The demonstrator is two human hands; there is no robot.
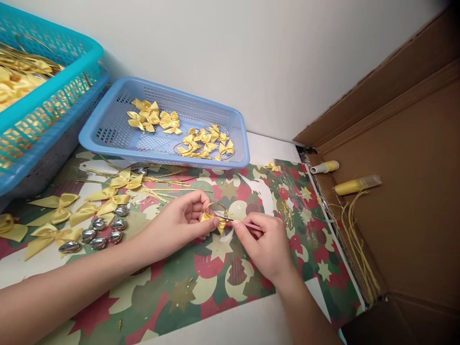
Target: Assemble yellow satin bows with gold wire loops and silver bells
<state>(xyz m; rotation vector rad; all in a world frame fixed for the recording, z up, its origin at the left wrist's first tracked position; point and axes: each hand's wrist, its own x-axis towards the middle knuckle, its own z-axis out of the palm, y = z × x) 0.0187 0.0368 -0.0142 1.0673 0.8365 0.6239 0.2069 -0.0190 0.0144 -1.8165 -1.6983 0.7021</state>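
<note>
Near the middle of the patterned sheet, my left hand pinches a yellow bow with a gold wire ring curving up from it. Close on its right, my right hand is closed around a thin pinkish tool, whose dark tip touches the bow by my left thumb. Left of my left hand lie loose yellow bows and several shiny silver beads. Gold wires are spread behind them.
A blue basket holding bows and ringed bows stands against the wall. At the left, a turquoise basket is stacked on a blue one. Cardboard with yellow cords borders the right side.
</note>
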